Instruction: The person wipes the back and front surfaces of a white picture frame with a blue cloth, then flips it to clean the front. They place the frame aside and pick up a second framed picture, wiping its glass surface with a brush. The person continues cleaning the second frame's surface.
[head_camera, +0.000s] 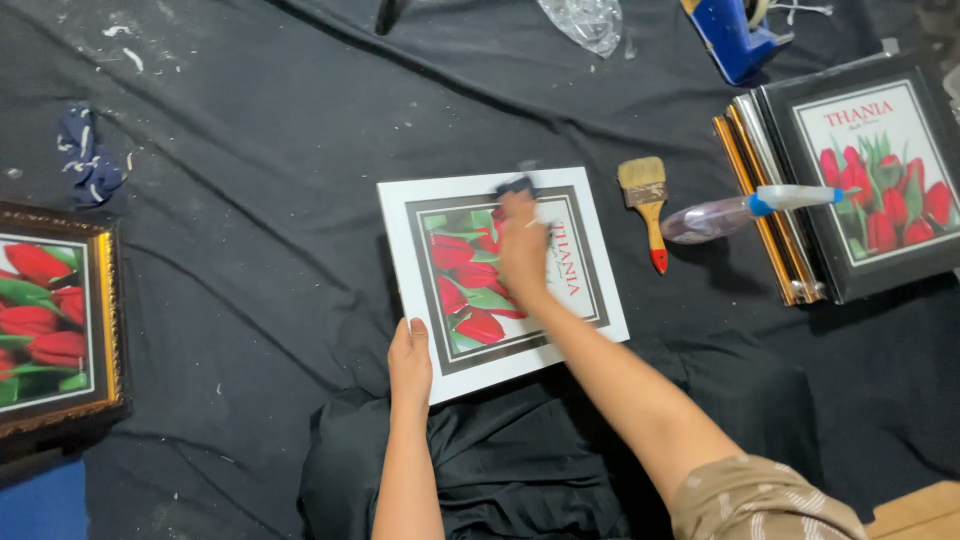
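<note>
Two hands on one tulip print (500, 280), lying flat on the black cloth (250, 230). Left hand (410, 360) pins the print's lower left edge, fingers flat, thumb on top. Right hand (523, 250) presses a small dark cloth pad (515, 186) on the picture, grip closed around it. Paintbrush (647, 205) and spray bottle (750, 208) lie just to the right, beside stacked frames (790, 240).

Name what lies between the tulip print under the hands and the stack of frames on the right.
Head view: a paintbrush and a spray bottle lie on the black cloth.
</note>
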